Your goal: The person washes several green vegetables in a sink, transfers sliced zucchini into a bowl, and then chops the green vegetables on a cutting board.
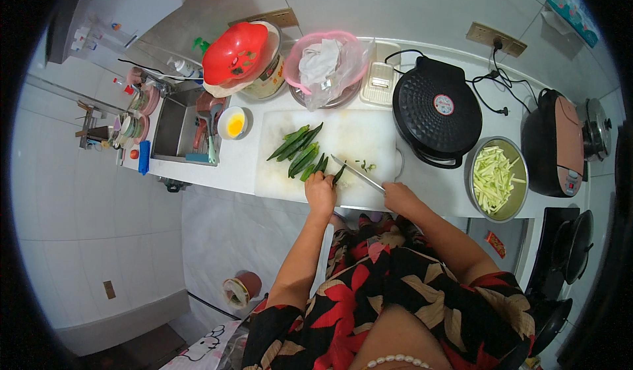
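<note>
On a white cutting board (277, 184) lie several green okra pods (302, 157), grouped left of centre. My left hand (321, 192) rests over the near pods, fingers on them at the board's front edge. My right hand (403, 199) is closed round the handle of a kitchen knife (363, 176), whose blade slants up and left over the board, its tip close to the pods. One dark pod (339, 174) lies between my left fingers and the blade. Small cut okra ends (367, 166) are scattered behind the blade.
Right of the board stand a black electric griddle (437, 113), a metal bowl of pale green strips (521, 192) and a rice cooker (554, 142). A small bowl with yolk (222, 123) sits left, beside the sink (170, 123). Behind are a pink basin (292, 66) and a red basin (222, 49).
</note>
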The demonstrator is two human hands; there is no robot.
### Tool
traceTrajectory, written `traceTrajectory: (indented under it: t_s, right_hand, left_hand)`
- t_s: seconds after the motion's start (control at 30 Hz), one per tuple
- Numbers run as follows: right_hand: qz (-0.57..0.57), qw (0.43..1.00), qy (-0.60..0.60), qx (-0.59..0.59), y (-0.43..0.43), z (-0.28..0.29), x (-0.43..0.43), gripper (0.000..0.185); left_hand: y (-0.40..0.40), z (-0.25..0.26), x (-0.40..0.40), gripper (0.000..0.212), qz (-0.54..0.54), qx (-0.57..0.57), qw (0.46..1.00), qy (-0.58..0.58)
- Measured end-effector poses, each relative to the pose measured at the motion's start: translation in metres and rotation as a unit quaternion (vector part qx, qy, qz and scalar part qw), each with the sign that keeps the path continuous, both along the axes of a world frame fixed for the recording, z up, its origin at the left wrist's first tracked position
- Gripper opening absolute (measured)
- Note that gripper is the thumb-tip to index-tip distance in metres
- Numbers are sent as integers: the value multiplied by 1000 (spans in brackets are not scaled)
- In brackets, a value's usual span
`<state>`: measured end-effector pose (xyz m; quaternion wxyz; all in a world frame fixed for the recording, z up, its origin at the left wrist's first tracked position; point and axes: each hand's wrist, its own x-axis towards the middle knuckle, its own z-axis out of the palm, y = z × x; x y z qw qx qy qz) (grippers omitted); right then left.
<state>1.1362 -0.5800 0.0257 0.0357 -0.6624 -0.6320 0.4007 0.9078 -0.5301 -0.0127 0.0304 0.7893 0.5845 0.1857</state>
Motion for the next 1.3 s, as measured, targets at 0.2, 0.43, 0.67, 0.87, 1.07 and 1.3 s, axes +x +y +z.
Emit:
traceTrajectory:
  t_s: [0.2, 0.43, 0.67, 0.87, 1.07, 1.3]
  right_hand:
    - [-1, 1000, -1, 4, 2, 5, -5, 19]
    - [-6, 1000, -8, 25, -10, 18, 0, 17]
    - [14, 1000, -18, 2, -8, 16, 6, 18]
    - [45, 998, -26, -21, -5, 26, 3, 17]
    - [0, 999, 7, 32, 6, -4, -16, 17]
    - [-46, 998, 48, 18, 2, -13, -2, 19]
  left_hand:
    - [-1, -5, 0, 21, 5, -4, 1000, 12]
    - [-2, -1, 2, 22, 4, -14, 1000, 14]
    - [-1, -1, 5, 17, -9, 8, 1000, 8]
    - [-1, -4, 4, 13, -27, 29, 999, 11]
    - [-9, 2, 5, 12, -33, 23, 999, -5]
    - [-28, 21, 6, 23, 115, -109, 944, -290]
